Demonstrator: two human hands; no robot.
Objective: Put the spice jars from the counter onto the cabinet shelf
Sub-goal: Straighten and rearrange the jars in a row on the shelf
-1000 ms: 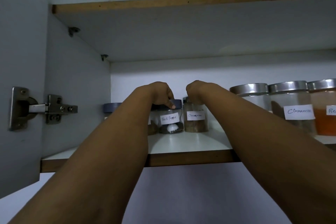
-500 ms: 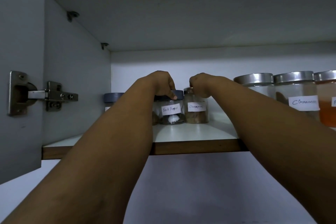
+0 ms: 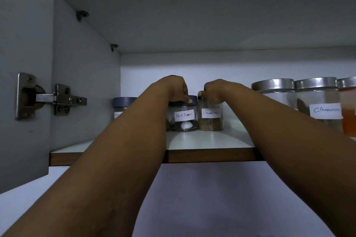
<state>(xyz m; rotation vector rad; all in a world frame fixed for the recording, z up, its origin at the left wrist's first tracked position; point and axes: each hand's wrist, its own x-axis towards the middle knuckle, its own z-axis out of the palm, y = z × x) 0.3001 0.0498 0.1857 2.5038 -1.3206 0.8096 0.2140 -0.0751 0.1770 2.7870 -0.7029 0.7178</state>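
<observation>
On the shelf (image 3: 212, 141): I set two jars down at its back.
Left hand (image 3: 173, 88): my fingers curl over the Black Pepper jar (image 3: 184, 116) lid.
Right hand (image 3: 213, 90): I pinch the small Cinnamon jar (image 3: 211, 119) top, just right of it.
Next: I judge both need releasing, then a straight withdrawal.

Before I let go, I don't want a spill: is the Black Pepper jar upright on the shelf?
Upright. The Black Pepper jar stands on the shelf, label level, dark lid on top under the left hand.
</observation>
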